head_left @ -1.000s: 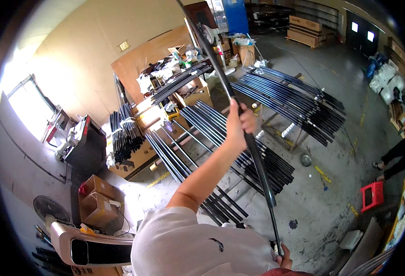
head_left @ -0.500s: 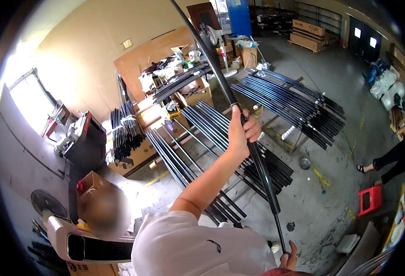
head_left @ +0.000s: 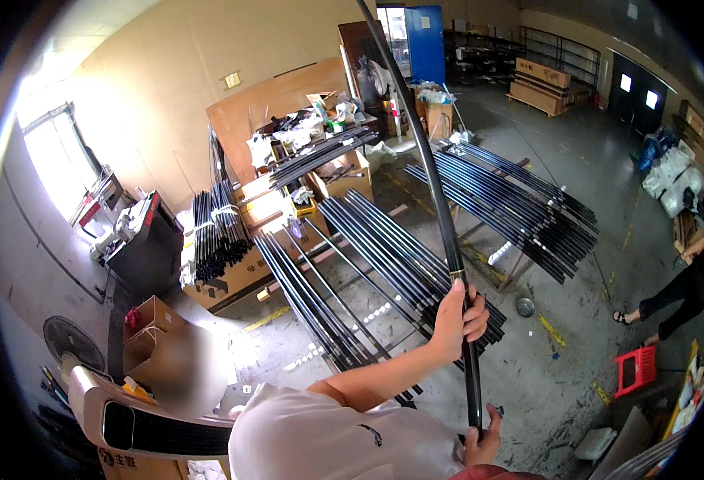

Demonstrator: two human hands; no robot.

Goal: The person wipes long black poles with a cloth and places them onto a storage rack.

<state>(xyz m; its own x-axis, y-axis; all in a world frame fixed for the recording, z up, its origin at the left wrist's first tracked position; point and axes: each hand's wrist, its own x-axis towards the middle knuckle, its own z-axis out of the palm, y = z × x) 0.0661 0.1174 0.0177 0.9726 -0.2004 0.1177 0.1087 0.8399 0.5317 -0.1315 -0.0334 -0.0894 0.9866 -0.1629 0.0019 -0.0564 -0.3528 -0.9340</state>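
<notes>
A long black telescopic pole (head_left: 430, 152) runs from the top edge down to the lower middle, in front of me. My left hand (head_left: 458, 322) is closed round it, just below a thin gold-coloured ring, thumb pointing up along the shaft. At the pole's lower end is my right hand (head_left: 482, 440), thumb against the shaft and fingers curled beside it. Beyond my left hand, several dark poles (head_left: 384, 248) lie side by side on a low rack. A second group of dark poles (head_left: 520, 208) rests on another rack farther right.
Bundled black rods (head_left: 216, 232) stand by a carton at the left. A floor fan (head_left: 72, 340) and a white appliance (head_left: 120, 420) are near left. To the right, a red stool (head_left: 636, 370) is near a person in dark trousers (head_left: 672, 300). A metal bowl (head_left: 526, 306) lies on the floor.
My left hand has moved down and right, closer to my right hand. The thinner lower section seen before no longer shows; the pole's thick part reaches my right hand, which has risen slightly.
</notes>
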